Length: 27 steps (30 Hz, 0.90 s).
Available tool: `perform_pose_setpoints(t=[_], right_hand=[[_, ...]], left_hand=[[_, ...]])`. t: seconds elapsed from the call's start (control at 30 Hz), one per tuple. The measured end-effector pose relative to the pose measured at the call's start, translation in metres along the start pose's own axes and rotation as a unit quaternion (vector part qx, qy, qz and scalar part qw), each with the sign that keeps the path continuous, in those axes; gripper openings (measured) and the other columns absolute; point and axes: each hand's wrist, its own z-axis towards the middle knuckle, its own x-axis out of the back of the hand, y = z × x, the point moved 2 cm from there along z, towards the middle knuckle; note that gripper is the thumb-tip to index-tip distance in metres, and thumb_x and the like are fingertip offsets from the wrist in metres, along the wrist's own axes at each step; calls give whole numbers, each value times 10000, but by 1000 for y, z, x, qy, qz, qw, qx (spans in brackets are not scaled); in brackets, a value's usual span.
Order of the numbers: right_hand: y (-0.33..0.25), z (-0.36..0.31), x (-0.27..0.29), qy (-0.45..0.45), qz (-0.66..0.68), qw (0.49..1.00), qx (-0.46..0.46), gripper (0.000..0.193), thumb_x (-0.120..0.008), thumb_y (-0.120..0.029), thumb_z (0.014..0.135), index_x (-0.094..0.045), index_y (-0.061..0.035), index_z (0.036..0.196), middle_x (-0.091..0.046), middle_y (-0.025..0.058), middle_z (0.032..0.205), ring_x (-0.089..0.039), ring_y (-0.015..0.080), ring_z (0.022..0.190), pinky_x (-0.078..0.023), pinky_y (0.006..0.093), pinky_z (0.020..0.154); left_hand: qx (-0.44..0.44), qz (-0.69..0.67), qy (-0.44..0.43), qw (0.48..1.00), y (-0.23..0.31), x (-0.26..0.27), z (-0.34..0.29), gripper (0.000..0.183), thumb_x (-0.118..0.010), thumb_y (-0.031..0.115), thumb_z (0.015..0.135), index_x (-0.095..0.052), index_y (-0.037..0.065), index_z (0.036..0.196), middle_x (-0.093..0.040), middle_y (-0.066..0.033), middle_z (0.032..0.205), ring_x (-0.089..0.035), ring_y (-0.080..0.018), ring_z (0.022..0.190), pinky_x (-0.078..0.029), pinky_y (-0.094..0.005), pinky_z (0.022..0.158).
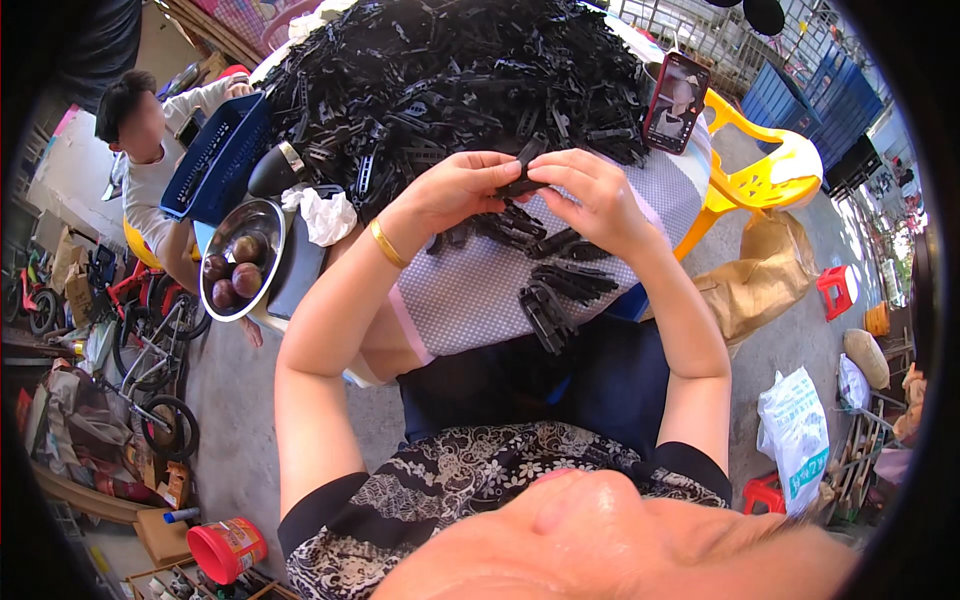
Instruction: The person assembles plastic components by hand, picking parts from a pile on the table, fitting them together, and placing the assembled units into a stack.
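My left hand (pixel 455 192) and my right hand (pixel 600 200) meet over the near side of the table, both closed on one small black plastic part (pixel 524 172). Fingers cover much of it, so its exact kind stays unclear. Just beyond my hands a big heap of similar black plastic parts (pixel 440 85) spreads over the tabletop. Below my hands, several more black parts (pixel 545 315) lie in small bunches on the patterned white cloth (pixel 450 300), some near its front edge over my lap.
At left stand a metal bowl (pixel 209 300) of round dark fruits, crumpled white tissue (pixel 328 217) and a blue basket (pixel 240 165). Another person (pixel 150 190) sits beyond them. A phone (pixel 676 105) stands upright at right, near a yellow plastic chair (pixel 770 180) and brown sack (pixel 765 275).
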Motion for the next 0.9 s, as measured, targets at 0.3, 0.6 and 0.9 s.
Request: perform_pose_setpoints(t=[0.3, 0.6, 0.9], right_hand=[[-7, -6, 4, 49, 104, 974, -194, 213, -667, -25, 757, -642, -11, 968, -663, 122, 919, -658, 220, 764, -521, 279, 650], [-7, -10, -9, 61, -22, 991, -121, 207, -669, -32, 735, -641, -13, 939, -657, 124, 908, -644, 262, 770, -523, 320, 657], [-12, -4, -2, 64, -113, 991, -14, 230, -688, -49, 715, -642, -34, 940, -655, 110, 926, -629, 274, 794, -516, 349, 692]], left_hand=[[-116, 77, -17, 990, 0, -9, -2, 258, -695, 78, 806, -613, 27, 1045, -635, -9, 867, -583, -63, 754, -488, -212, 699], [-247, 341, 178, 889, -2, -30, -12, 344, -690, 13, 778, -568, -22, 1098, -651, -53, 852, -619, -71, 775, -510, -196, 677], [-225, 296, 130, 919, -2, -25, -9, 314, -629, 62, 856, -575, -33, 1149, -653, -49, 962, -595, -68, 784, -493, -199, 697]])
